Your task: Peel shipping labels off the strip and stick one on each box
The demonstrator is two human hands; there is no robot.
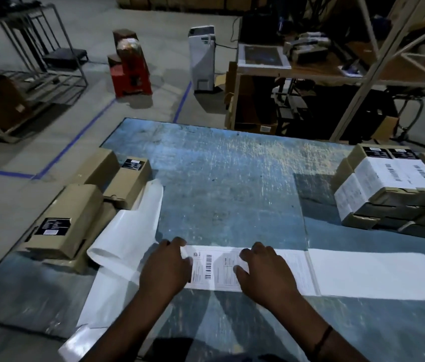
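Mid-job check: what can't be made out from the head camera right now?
1. Head view: label print, too small and blurred to read.
2. Head view: label's left edge, covered by left hand; its grip unclear.
3. Head view: labelled box stack and strip, cut off by right edge.

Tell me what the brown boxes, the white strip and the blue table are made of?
The boxes look like brown cardboard: dull, with folded flaps and tabs. The strip seems paper; its emptied end near the boxes shines and curls, so probably a slick backing. The table is harder to tell: a blue, scuffed, shiny top, maybe painted metal or plastic.
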